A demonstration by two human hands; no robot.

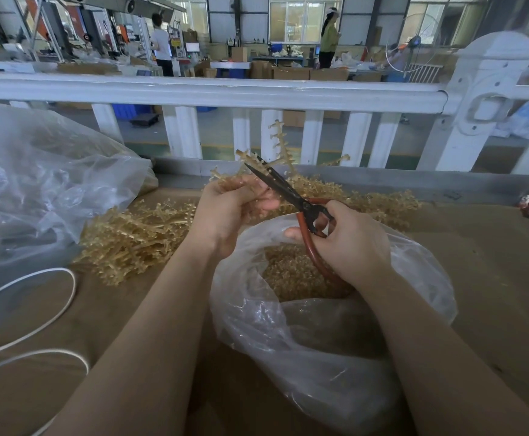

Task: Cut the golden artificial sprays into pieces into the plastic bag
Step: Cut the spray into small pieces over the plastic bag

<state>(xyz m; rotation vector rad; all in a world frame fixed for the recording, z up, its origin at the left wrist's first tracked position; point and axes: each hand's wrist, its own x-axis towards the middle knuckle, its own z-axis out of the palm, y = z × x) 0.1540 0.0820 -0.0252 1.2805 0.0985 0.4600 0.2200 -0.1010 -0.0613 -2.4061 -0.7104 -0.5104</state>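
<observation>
Her left hand (228, 212) pinches a golden spray (283, 146) upright above the plastic bag (335, 325); the right hand (348, 243) grips scissors (283, 188), blades nearly closed across its stem.

Both hands (225, 212) (351, 243) raised, fingers curled

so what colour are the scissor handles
Red, with black blades; the scissors show best in the head view.

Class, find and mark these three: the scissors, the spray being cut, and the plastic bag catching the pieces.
scissors (283, 190): head view, dark blades.
spray (283, 143): head view, upright golden stem.
plastic bag (319, 350): head view, crumpled front wall.
</observation>
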